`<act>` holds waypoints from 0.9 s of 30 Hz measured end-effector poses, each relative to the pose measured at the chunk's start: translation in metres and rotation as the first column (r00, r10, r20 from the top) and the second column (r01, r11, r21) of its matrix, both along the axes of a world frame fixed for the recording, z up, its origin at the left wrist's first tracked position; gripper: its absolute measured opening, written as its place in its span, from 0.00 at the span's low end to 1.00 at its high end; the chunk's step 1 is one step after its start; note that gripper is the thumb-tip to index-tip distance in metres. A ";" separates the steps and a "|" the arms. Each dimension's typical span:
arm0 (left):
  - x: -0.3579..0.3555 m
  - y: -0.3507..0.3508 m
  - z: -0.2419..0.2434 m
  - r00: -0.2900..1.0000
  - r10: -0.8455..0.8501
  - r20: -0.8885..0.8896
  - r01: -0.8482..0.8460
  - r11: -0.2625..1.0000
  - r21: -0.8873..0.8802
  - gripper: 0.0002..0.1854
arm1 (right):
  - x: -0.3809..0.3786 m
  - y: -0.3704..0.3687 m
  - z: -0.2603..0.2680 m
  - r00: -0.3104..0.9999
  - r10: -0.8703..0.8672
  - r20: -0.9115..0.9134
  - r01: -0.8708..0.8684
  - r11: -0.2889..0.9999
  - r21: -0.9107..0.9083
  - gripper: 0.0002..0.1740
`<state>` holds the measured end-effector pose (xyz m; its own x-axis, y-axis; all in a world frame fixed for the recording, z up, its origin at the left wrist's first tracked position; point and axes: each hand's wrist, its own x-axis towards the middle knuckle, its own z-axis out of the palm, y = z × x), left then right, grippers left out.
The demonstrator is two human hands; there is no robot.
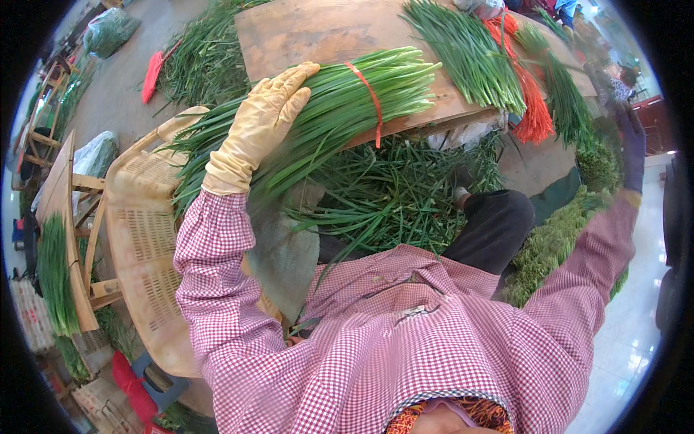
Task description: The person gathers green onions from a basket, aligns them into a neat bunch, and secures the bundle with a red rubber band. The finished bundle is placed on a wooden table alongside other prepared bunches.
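Note:
My left hand (276,103), in a yellowish rubber glove, lies on a large bunch of green garlic chives (325,114), its fingers together over the leaves. A red band (370,97) goes round the bunch near its pale cut ends, which rest over the wooden board (293,32). The leafy ends hang out to the left past my wrist. My right hand (629,119), in a dark purple glove, is stretched out at the far right, blurred, near the rim of the view; what its fingers do is not clear.
A second bunch of chives (466,54) lies on the board beside red ties (528,103). Loose leaves (396,190) heap below the board's edge. A beige plastic chair (141,238) stands at left. More bunches (553,244) stand along my right side. Another person (623,81) is at the upper right.

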<state>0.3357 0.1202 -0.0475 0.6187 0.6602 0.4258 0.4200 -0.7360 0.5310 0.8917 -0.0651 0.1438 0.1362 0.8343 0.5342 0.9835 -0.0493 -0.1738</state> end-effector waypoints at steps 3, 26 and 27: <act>-0.001 0.001 0.003 1.000 -0.026 0.010 0.027 0.997 -0.072 0.24 | -0.055 -0.048 -0.039 0.975 0.156 -0.159 -0.212 0.865 -0.455 0.15; 0.093 -0.028 0.014 0.858 0.247 -0.451 -0.086 0.934 0.348 0.62 | -0.306 0.086 -0.253 -0.012 -0.049 -0.999 -0.637 0.770 -0.030 0.17; 0.096 -0.027 0.013 0.850 0.273 -0.450 -0.109 0.928 0.357 0.63 | -0.306 0.085 -0.255 -0.001 0.023 -1.000 -0.615 0.789 0.019 0.15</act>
